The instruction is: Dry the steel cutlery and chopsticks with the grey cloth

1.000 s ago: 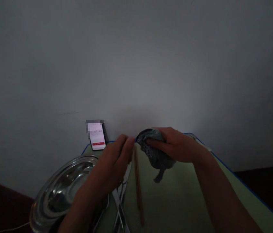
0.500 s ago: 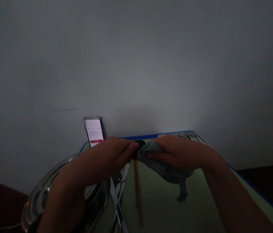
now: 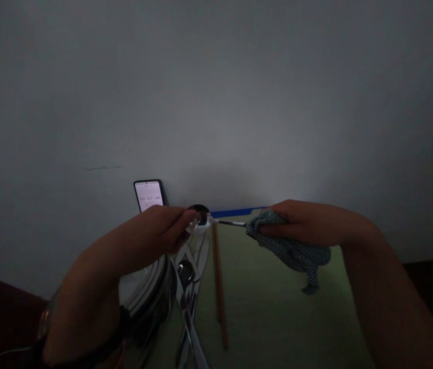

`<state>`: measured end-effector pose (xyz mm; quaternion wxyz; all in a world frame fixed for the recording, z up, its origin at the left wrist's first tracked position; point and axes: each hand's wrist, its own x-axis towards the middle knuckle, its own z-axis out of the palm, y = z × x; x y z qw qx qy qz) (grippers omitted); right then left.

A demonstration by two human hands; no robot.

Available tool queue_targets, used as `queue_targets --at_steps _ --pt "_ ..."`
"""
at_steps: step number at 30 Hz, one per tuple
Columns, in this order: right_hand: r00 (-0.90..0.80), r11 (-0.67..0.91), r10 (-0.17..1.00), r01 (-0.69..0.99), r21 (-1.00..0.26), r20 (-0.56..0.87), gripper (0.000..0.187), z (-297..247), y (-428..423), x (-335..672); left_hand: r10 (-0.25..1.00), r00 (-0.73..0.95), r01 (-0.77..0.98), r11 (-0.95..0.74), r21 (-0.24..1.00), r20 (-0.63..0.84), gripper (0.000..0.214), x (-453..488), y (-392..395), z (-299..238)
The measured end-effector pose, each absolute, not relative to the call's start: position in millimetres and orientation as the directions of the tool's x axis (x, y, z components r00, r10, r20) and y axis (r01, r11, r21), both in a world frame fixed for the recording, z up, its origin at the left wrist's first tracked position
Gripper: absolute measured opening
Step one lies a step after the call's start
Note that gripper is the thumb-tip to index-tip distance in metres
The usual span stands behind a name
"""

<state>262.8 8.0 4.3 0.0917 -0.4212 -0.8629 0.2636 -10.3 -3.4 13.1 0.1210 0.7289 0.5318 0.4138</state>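
A shiny metal spoon [image 3: 203, 215] is held level above the table, its bowl to the left and its handle to the right. My left hand [image 3: 170, 225] pinches the bowl end. Wrapped around the far end of the handle is a grey-green knitted cloth [image 3: 293, 251], gripped by my right hand [image 3: 296, 223]; the cloth's loose end hangs below. The handle's tip is hidden inside the cloth. Under my left hand, several metal utensils [image 3: 191, 318] lie crossed on the table, one with a round bowl.
Two brown chopsticks [image 3: 219, 292] lie on the pale green, blue-edged table [image 3: 277, 318]. A stack of metal dishes [image 3: 149, 287] stands at the left, partly behind my forearm. A phone [image 3: 149, 193] showing a timer leans against the wall [image 3: 224, 102].
My right hand and the cloth have slid right, away from my left hand, baring part of the spoon's handle. My left hand has shifted slightly left and up.
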Motion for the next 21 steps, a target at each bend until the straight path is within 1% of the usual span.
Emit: queue_targets --at_steps 4,6,8,10,13,16,18,21 --pt "-0.668 0.57 0.743 0.657 -0.493 -0.031 0.027 4 7 252 0.892 0.154 0.707 -0.4 0.583 0.425 0.045 0 -8 8" --pt "-0.685 0.603 0.728 0.644 -0.472 -0.005 0.024 2 6 244 0.902 0.291 0.745 -0.422 0.517 0.318 0.042 3 -9 8" --pt "-0.694 0.628 0.719 0.636 -0.448 0.021 0.022 1 6 238 0.876 0.448 0.767 -0.478 0.427 0.175 0.039 5 -7 11" --pt "-0.712 0.651 0.701 0.616 -0.443 0.039 0.023 -1 6 232 0.845 0.526 0.775 -0.522 0.356 0.096 0.038 8 -6 12" --pt "-0.743 0.681 0.668 0.588 -0.436 0.043 0.025 -4 7 226 0.842 0.532 0.79 -0.533 0.302 0.095 0.039 13 -6 9" --pt "-0.73 0.685 0.683 0.621 -0.381 0.038 0.025 -6 7 222 0.82 0.566 0.785 -0.568 0.247 0.086 0.034 16 -6 4" --pt "-0.721 0.68 0.692 0.631 -0.373 0.042 0.025 -6 7 221 0.809 0.584 0.774 -0.58 0.256 0.067 0.032 17 -5 2" --pt "-0.728 0.672 0.685 0.608 -0.422 0.043 0.024 -5 6 226 0.818 0.575 0.764 -0.544 0.348 0.017 0.037 14 -4 6"
